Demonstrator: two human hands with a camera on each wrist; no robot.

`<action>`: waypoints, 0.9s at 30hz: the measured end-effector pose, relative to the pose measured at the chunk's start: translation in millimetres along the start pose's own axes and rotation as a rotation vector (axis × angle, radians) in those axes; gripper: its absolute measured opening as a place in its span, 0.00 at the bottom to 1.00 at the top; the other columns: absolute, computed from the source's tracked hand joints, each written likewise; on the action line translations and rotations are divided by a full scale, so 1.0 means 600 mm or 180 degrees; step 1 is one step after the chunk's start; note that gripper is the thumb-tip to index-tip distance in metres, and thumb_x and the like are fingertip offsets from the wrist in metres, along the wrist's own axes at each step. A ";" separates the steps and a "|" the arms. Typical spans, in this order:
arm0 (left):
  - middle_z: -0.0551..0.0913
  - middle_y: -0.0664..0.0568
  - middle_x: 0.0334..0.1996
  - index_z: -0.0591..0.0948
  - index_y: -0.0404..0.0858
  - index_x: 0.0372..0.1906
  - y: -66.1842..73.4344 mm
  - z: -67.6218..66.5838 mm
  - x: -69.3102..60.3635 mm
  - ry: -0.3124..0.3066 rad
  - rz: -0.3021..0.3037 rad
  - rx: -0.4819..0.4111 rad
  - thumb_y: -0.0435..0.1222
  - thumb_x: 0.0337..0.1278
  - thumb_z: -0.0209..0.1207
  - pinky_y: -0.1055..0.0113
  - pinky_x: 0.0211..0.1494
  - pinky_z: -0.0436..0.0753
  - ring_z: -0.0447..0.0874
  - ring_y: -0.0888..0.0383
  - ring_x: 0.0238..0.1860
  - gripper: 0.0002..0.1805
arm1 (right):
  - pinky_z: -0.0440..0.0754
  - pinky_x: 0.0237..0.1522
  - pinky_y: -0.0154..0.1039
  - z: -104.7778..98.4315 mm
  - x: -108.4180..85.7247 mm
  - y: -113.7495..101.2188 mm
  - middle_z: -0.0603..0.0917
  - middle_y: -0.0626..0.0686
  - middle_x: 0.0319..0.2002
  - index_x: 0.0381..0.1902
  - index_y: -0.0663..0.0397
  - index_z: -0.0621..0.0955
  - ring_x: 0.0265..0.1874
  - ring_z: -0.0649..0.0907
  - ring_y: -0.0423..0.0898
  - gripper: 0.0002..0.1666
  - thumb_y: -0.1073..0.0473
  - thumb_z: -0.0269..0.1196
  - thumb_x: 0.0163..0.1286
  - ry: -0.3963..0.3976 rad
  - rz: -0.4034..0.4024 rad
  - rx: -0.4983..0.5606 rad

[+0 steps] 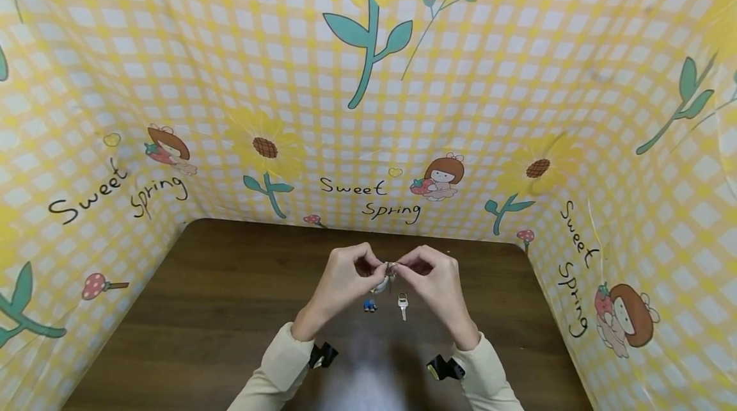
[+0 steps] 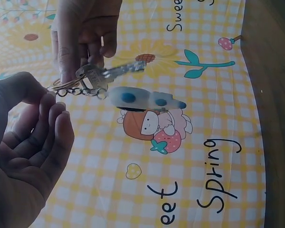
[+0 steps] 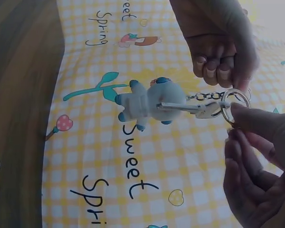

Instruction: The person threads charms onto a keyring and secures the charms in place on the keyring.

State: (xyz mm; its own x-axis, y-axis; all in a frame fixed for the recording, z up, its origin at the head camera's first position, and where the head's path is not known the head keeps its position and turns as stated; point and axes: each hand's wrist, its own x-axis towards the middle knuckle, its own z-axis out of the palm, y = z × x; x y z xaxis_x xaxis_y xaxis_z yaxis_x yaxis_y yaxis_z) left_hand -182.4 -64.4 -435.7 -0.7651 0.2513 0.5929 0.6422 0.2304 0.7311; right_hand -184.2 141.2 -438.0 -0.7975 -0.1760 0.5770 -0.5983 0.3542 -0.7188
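Note:
A metal key ring is held up between both hands. My left hand pinches one side of it with thumb and fingertips, and my right hand pinches the other. From the ring hang a silver key and, on a short chain, a small white figure charm with blue ears and feet. The key lies across the charm in the right wrist view. A separate silver key rests on the table, just below the hands in the head view.
The dark brown wooden table is enclosed at the back and both sides by a yellow-and-white checked cloth printed with flowers and lettering. Black devices are strapped at both wrists, near the cream sleeves.

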 end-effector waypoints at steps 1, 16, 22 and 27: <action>0.86 0.52 0.26 0.84 0.38 0.27 0.000 -0.001 0.000 0.0011 0.0008 -0.0002 0.19 0.56 0.69 0.69 0.29 0.84 0.81 0.64 0.25 0.12 | 0.85 0.29 0.33 0.000 0.000 -0.001 0.89 0.44 0.28 0.30 0.51 0.89 0.24 0.86 0.38 0.09 0.68 0.79 0.60 0.0039 -0.0039 -0.0017; 0.87 0.52 0.26 0.84 0.38 0.27 -0.005 0.002 -0.002 0.0005 -0.0095 -0.0031 0.20 0.56 0.69 0.69 0.30 0.85 0.82 0.63 0.25 0.11 | 0.84 0.33 0.31 0.007 -0.003 0.003 0.89 0.47 0.30 0.33 0.52 0.89 0.27 0.86 0.40 0.06 0.66 0.78 0.63 0.0065 0.0526 0.0242; 0.87 0.53 0.26 0.84 0.38 0.26 -0.006 0.002 -0.001 -0.0015 -0.0077 -0.0007 0.20 0.56 0.70 0.69 0.29 0.84 0.81 0.64 0.25 0.12 | 0.88 0.32 0.36 0.006 -0.001 0.001 0.89 0.46 0.35 0.37 0.52 0.90 0.29 0.87 0.42 0.11 0.69 0.80 0.60 0.0070 -0.0086 -0.0029; 0.87 0.52 0.26 0.85 0.38 0.27 -0.006 0.001 0.001 -0.0069 -0.0039 -0.0006 0.21 0.57 0.70 0.69 0.30 0.85 0.81 0.64 0.25 0.11 | 0.88 0.34 0.35 0.006 0.001 0.006 0.89 0.47 0.36 0.37 0.55 0.90 0.32 0.88 0.42 0.09 0.70 0.79 0.61 0.0002 -0.0553 -0.0210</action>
State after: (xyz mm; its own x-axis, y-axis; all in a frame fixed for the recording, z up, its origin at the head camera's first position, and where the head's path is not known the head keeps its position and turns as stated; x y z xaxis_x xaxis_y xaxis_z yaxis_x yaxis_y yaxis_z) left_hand -185.3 -64.5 -438.1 -0.7717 0.2689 0.5764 0.6327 0.2320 0.7389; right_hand -187.2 139.2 -441.6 -0.6825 -0.2394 0.6906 -0.7206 0.3780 -0.5812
